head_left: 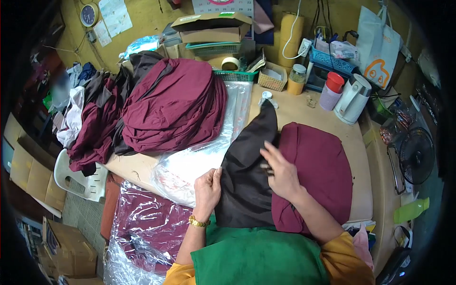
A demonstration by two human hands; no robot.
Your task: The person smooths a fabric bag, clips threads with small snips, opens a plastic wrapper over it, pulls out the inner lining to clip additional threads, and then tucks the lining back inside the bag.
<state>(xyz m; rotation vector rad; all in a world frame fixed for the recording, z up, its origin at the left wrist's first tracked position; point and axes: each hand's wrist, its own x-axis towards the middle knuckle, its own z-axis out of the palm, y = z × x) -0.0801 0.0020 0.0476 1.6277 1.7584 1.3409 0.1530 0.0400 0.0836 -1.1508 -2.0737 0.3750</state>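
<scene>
A black piece of cloth (247,175) lies in front of me, its narrow pointed end reaching away over the table. My left hand (208,190) is closed on its left edge, thumb against fingers. Above the cloth's right side is my right hand (280,173), fingers apart; whether they touch the fabric I cannot tell. To the right, a folded maroon cloth (320,171) lies partly under my right wrist and forearm. The black cloth meets it along its left side.
A tall stack of maroon cloth (178,109) sits back left on clear plastic (190,166). Plastic-wrapped maroon fabric (147,223) is lower left. Along the back are a jar (297,78), a red-lidded cup (332,88) and a kettle (353,99). A fan (416,154) stands right.
</scene>
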